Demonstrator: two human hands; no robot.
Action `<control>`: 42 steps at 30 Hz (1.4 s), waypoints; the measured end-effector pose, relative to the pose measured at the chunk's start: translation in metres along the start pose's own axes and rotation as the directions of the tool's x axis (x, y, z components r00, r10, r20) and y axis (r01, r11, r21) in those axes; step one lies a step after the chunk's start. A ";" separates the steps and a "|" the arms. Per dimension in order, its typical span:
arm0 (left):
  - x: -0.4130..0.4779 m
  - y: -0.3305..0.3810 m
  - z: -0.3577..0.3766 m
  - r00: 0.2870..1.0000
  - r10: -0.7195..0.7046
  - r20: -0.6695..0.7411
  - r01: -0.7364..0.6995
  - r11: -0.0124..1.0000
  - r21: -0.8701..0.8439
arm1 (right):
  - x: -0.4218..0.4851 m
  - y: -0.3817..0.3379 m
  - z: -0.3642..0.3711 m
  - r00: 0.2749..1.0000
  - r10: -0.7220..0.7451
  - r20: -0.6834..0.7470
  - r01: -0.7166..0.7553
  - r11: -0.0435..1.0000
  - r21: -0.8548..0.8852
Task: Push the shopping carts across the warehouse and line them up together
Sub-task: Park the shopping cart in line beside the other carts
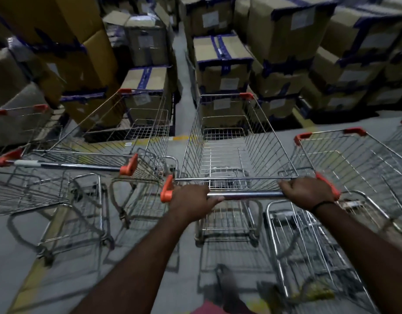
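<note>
Looks like the lining-up step: left hand (191, 200) and right hand (306, 193) wrapped round the handle bar (248, 195) of the middle cart (263, 137), slotted between the left cart (100, 141) and right cart (354, 159) on the floor (7, 252). Calls next for a straight, gentle push toward the yellow line (182, 138), stopping level with both neighbours.

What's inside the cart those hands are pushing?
Nothing shows inside the cart, only wire mesh with grey floor through it. The left hand and right hand on its handle cover a little of the near end.
</note>
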State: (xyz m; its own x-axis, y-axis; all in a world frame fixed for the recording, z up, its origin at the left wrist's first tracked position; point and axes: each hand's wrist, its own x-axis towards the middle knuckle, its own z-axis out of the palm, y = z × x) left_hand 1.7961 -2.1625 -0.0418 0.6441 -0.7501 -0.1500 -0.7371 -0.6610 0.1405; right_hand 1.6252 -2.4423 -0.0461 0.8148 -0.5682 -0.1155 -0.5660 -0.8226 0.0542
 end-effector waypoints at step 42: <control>-0.269 0.118 0.060 0.975 -0.204 -0.091 0.207 0.978 0.024 | -0.293 0.040 0.036 0.989 -0.148 -0.025 0.150 0.970 0.191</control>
State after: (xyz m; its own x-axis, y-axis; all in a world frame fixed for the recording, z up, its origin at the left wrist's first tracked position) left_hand 1.5237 -2.0377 -0.0440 0.7966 -0.5983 -0.0862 -0.5928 -0.8011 0.0828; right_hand 1.3588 -2.3080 -0.0460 0.8925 -0.4403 -0.0979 -0.4507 -0.8793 -0.1539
